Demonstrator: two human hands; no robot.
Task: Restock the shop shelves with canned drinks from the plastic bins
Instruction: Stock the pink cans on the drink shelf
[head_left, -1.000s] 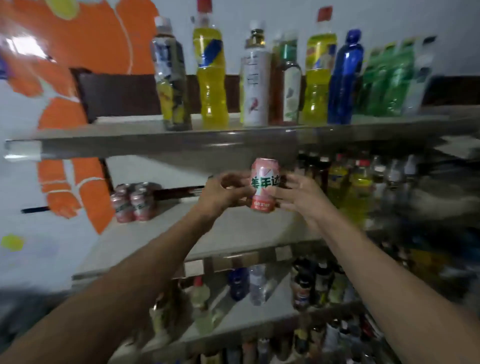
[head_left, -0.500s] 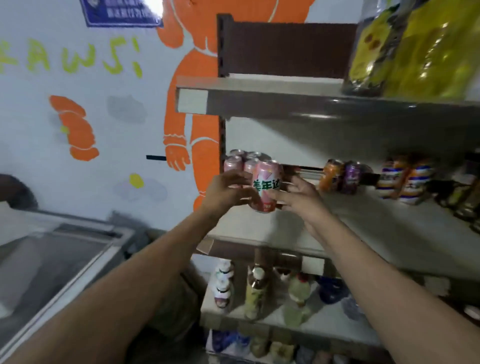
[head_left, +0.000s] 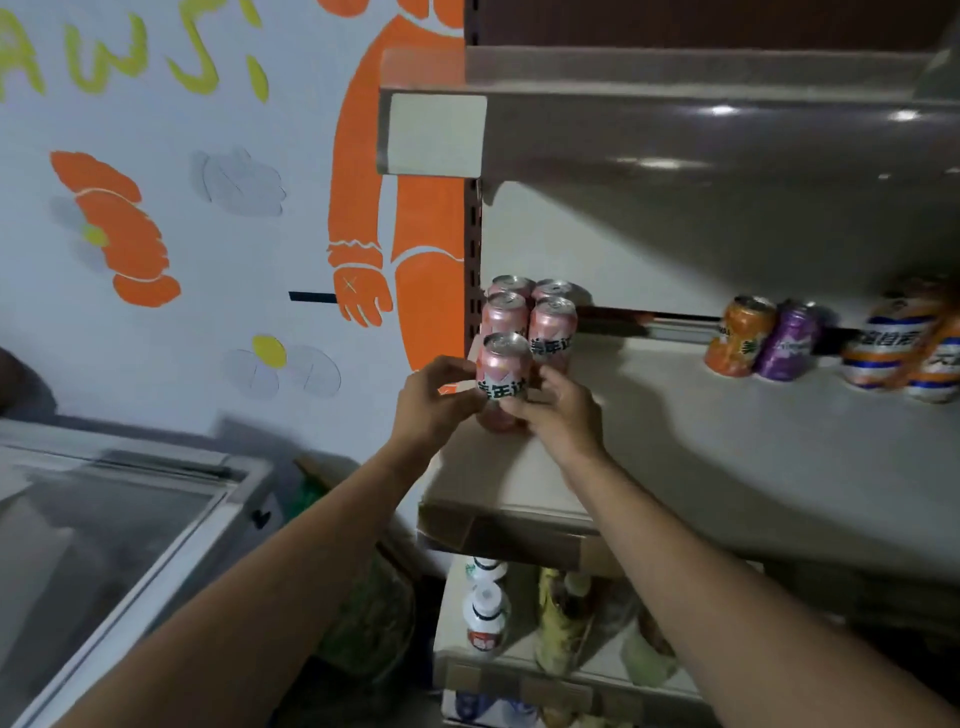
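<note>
The left forearm (head_left: 291, 561) rises from the lower left corner and the right forearm (head_left: 717, 571) from the lower right, both bare and converging at mid-frame. The left hand (head_left: 431, 408) shows its back, wrist roughly in line with the forearm. Its fingers (head_left: 448, 368) curl round the left side of a pink can (head_left: 503, 364), with the thumb laid across the label. The right hand (head_left: 565, 415) mirrors it, its fingers (head_left: 557, 378) curled against the can's right side and its thumb close to the left one. The can is upright between both hands.
</note>
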